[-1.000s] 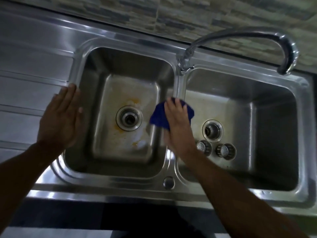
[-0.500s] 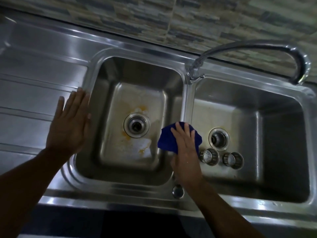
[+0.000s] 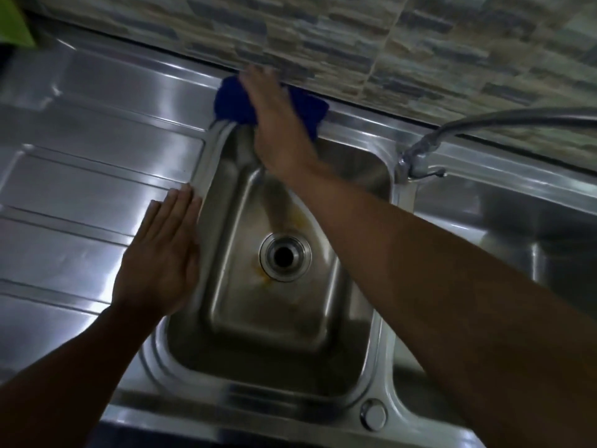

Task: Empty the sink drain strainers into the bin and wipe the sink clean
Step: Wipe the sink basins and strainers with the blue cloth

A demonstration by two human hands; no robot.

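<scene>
The steel double sink (image 3: pixel 210 163) fills the view. Its left basin shows an open drain hole (image 3: pixel 285 255) with orange stains around it. My right hand (image 3: pixel 277 124) lies flat on a blue cloth (image 3: pixel 233 101), pressing it on the back rim of the left basin, close to the tiled wall. My left hand (image 3: pixel 161 253) rests flat, fingers together, on the left rim of that basin, holding nothing. The right basin (image 3: pixel 504 227) is mostly hidden behind my right forearm, and the strainers are out of sight.
The ribbed steel draining board (image 3: pixel 80 189) stretches to the left. The tap (image 3: pixel 426 150) stands on the divider, its spout reaching right. A stone-pattern tiled wall (image 3: pixel 355 43) runs along the back. Something green (image 3: pixel 16 21) shows at the top left corner.
My right hand has carried the blue cloth from the divider between the basins up to the back rim of the left basin. The view has shifted left; the strainers dropped out of sight.
</scene>
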